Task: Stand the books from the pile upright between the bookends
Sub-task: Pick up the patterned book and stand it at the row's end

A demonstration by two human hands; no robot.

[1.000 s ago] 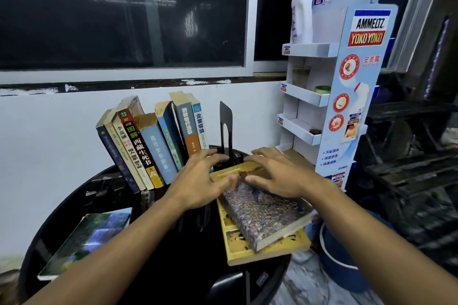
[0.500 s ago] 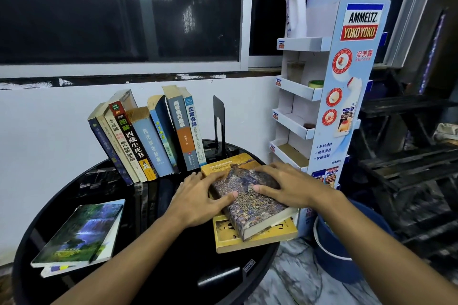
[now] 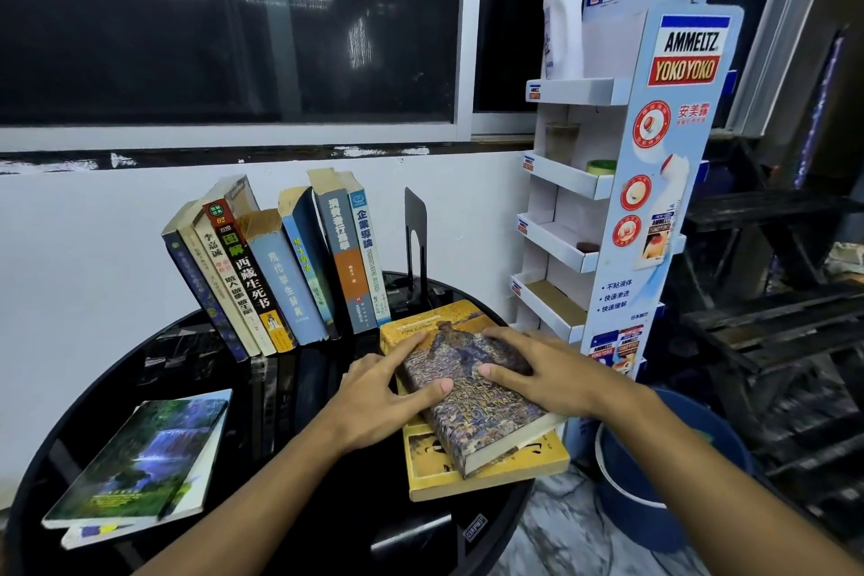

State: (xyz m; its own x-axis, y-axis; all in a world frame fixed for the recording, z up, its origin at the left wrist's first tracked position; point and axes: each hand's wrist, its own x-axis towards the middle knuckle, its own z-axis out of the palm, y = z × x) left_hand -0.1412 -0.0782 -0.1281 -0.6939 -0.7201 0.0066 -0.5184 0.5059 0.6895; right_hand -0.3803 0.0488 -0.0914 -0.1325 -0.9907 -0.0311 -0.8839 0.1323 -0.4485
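Two hands lie on the mottled blue-and-brown paperback book (image 3: 481,416), which rests flat and cover up on a larger yellow paperback book (image 3: 514,468), directly under the fingers. The left hand (image 3: 383,393) has its thumb on the cover and its fingers (image 3: 409,344) laid along the left long edge, the spine side. Whether they clasp that edge or only press against it I cannot tell. The right hand (image 3: 551,372) lies spread and flat on the cover, closed round nothing.

Both hands are equally near. The mottled book's long axis runs away from the person, its far end swung a little left, and white page edges show at the near right.

Just beyond the fingertips and slightly left stands the black metal bookend (image 3: 415,243). An open gap separates it from the row of standing books (image 3: 299,267), whose tops lean left. That gap looks like the target, so the book probably has to be tipped up onto its end.

Well left of the fingers, a green-covered book (image 3: 140,458) lies on another on the round black glass tabletop (image 3: 383,505).
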